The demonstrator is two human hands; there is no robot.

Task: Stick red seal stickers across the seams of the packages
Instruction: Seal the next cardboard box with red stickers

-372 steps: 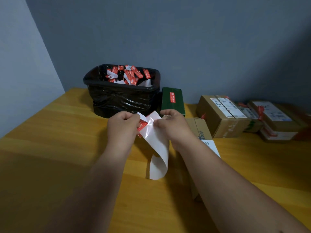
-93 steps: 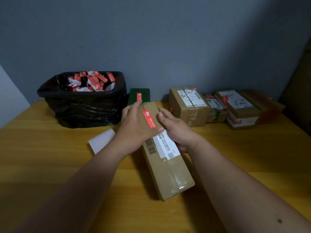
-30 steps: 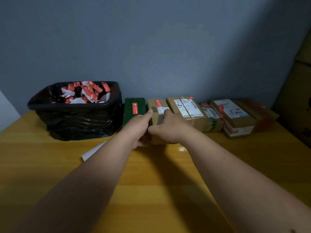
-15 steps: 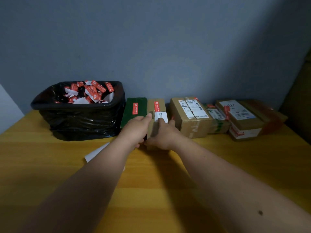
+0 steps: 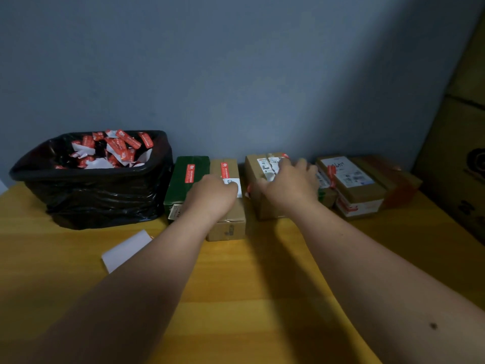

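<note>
A narrow brown package [image 5: 227,227] stands in the row at the wall, with a red seal sticker [image 5: 225,169] across its top seam. My left hand [image 5: 212,197] rests on its top and left edge. Left of it stands a green package [image 5: 183,190] that also bears a red seal [image 5: 189,174]. My right hand [image 5: 288,186] grips the larger brown package [image 5: 262,208] to the right, fingers spread over its labelled top and thumb on its left side.
A black-lined bin [image 5: 91,195] full of red and white sticker scraps stands at the back left. A white backing sheet [image 5: 126,249] lies on the yellow wooden table [image 5: 249,285]. More sealed packages [image 5: 354,185] sit to the right, and a big cardboard box [image 5: 462,166] beyond them.
Both hands pushed the narrow package back into the row beside the green one. My right hand then left it and moved right onto the larger brown package.
</note>
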